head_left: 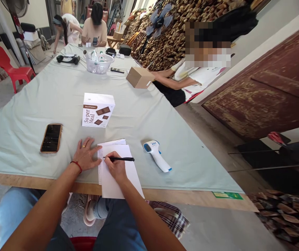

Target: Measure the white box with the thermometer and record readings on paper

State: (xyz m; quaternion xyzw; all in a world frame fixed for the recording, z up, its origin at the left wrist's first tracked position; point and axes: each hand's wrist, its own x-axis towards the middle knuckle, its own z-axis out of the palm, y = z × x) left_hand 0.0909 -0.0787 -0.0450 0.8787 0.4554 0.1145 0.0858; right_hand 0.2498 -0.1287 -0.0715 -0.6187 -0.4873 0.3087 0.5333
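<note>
My right hand grips a black pen, its tip at the left side of a white sheet of paper. Along that side runs a narrow white strip with fine marks; whether it is a ruler or a page edge I cannot tell. My left hand lies flat with fingers spread, thumb and fingertips touching the paper's left edge. To the right is a white and blue infrared thermometer. Beyond the hands stands a white Super Meal box. A smartphone lies to the left.
A clear plastic basin with bottles, a black headset and another phone are farther up the cloth-covered table. At right, a person holds a cardboard box. Other people are at the far end.
</note>
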